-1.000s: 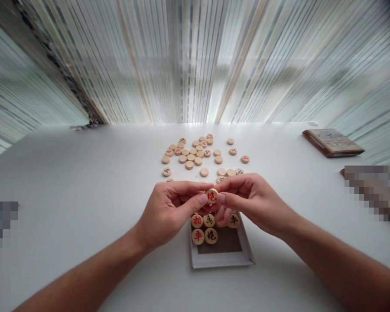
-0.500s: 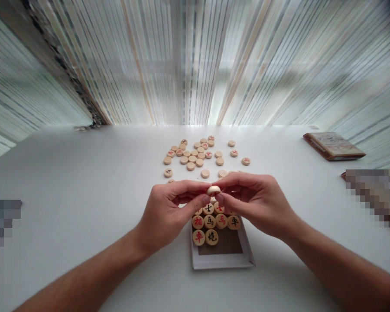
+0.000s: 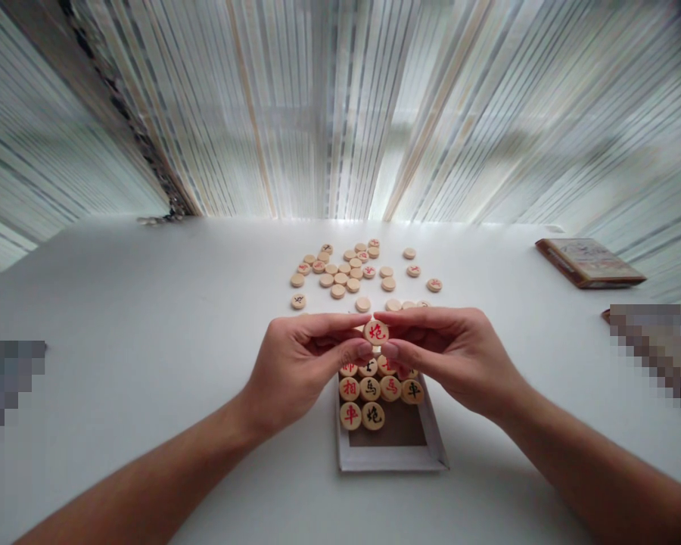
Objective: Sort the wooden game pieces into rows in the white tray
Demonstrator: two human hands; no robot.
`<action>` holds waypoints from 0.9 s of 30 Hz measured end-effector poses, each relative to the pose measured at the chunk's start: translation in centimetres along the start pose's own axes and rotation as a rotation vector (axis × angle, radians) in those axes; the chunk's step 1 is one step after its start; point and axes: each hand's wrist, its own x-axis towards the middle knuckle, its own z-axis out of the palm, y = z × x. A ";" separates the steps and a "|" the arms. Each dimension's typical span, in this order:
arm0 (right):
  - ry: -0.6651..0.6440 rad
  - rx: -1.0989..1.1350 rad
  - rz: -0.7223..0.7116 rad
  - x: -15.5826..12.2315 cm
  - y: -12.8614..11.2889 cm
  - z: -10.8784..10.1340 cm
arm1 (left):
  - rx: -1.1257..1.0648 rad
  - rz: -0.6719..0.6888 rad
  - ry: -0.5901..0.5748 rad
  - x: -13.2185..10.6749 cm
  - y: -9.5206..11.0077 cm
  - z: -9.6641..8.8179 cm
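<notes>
Between the fingertips of both hands is a round wooden Chinese chess piece (image 3: 376, 333), its red character turned toward me. My left hand (image 3: 300, 363) pinches it from the left and my right hand (image 3: 448, 356) from the right, thumbs below and fingers above. Under the hands lies a shallow white box tray (image 3: 394, 459) with a brown bottom. Rows of pieces with red and black characters lie in it; the nearest row has a red-marked piece (image 3: 350, 415) and a black-marked piece (image 3: 373, 415) at its left. My hands partly cover the farther rows.
Beyond the hands, many loose pieces (image 3: 340, 278) lie scattered on the white table (image 3: 147, 318), some face up, others blank side up. A flat box (image 3: 593, 263) rests at the far right. Blurred-out objects (image 3: 652, 341) sit at both side edges. A striped string curtain (image 3: 340, 113) hangs behind.
The held piece has been turned from edge-on so its red character faces me. Both hands stay over the tray, and the view has shifted slightly.
</notes>
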 end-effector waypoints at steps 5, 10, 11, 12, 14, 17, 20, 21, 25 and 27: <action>-0.015 0.043 0.001 0.0 0.1 -0.1 | -0.013 0.006 -0.001 0.0 0.0 0.0; -0.026 0.084 0.002 0.1 0.0 0.0 | 0.059 0.142 0.003 0.1 0.0 0.0; -0.031 0.090 0.004 0.1 0.0 0.0 | 0.081 0.183 0.006 0.1 0.0 0.0; -0.036 0.094 0.006 0.1 0.0 0.1 | 0.103 0.216 0.007 0.2 0.0 0.0; -0.043 0.095 0.010 0.2 -0.1 0.1 | 0.139 0.258 0.001 0.2 0.0 -0.1; -0.053 0.060 0.015 0.1 -0.2 -0.1 | 0.165 0.271 -0.019 0.2 0.0 -0.3; -0.071 -0.013 0.023 0.1 -0.2 -0.2 | 0.177 0.239 -0.006 0.2 0.0 -0.3; -0.077 -0.037 0.028 0.1 -0.2 -0.3 | 0.170 0.219 -0.002 0.1 -0.1 -0.3; -0.090 -0.070 0.079 0.1 -0.4 -0.3 | 0.102 0.158 -0.031 -0.1 -0.3 0.0; -0.100 -0.035 0.122 0.1 -0.5 -0.2 | 0.087 0.151 -0.062 -0.2 -0.4 0.1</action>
